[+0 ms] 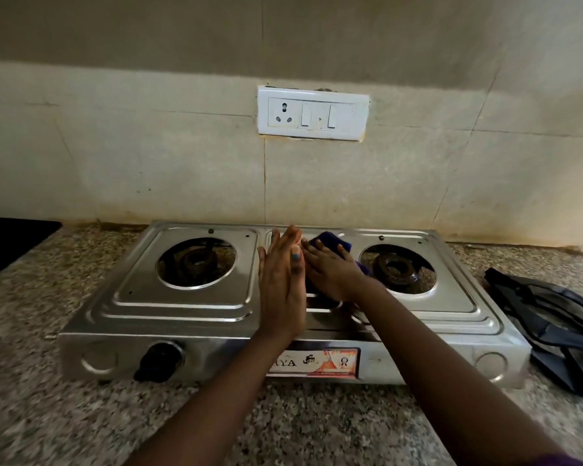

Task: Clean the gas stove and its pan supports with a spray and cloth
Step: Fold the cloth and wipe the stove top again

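Most of the blue cloth (pixel 330 243) is hidden under the right hand (pixel 330 270), so its size and folds cannot be told. The left hand (pixel 283 280) stands edge-on and covers the stove's (pixel 189 317) middle strip. The left forearm hides the start of the front label (pixel 317 362); only "YA" reads. The pan supports (pixel 552 317) run off the right edge. A dark slab (pixel 7 243) is cut by the left edge. Whether the stove has a right knob cannot be told.
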